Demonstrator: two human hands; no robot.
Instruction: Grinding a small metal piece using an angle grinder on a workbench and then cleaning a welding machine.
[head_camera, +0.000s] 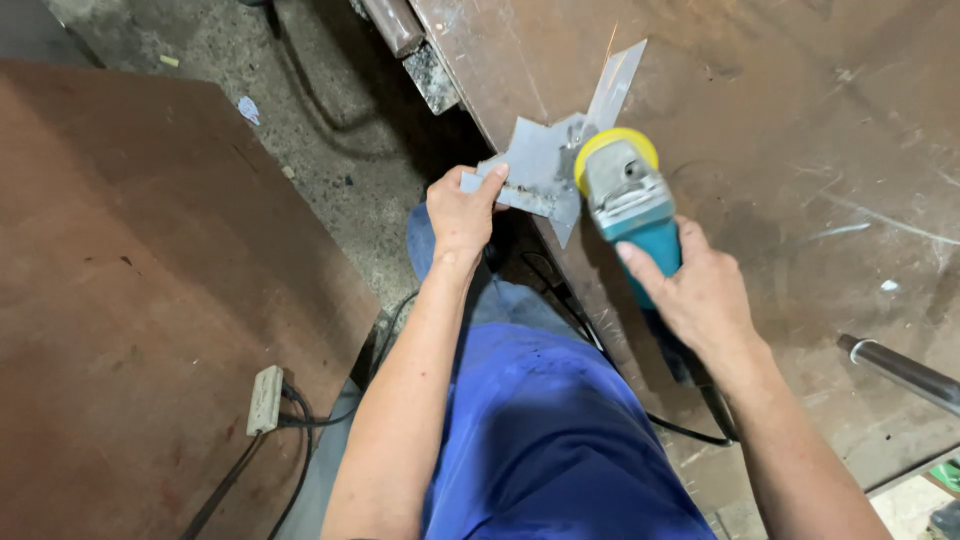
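Note:
My left hand (462, 212) grips the near end of a grey sheet-metal piece (538, 165), a bent bracket-like shape resting on the edge of a rusty brown steel table (800, 120). My right hand (700, 295) holds a teal angle grinder (630, 200) with a grey head and a yellow guard, its disc pressed against the metal piece. A few sparks fly up past the long narrow strip of the piece (615, 85). The grinder's black cable (690, 425) runs down past my blue shirt.
A brown board (130, 300) covers the left side, with a white power socket block (265, 400) and black cables on its edge. A metal rod (900, 370) lies at the right of the table. Speckled concrete floor (320, 110) shows between board and table.

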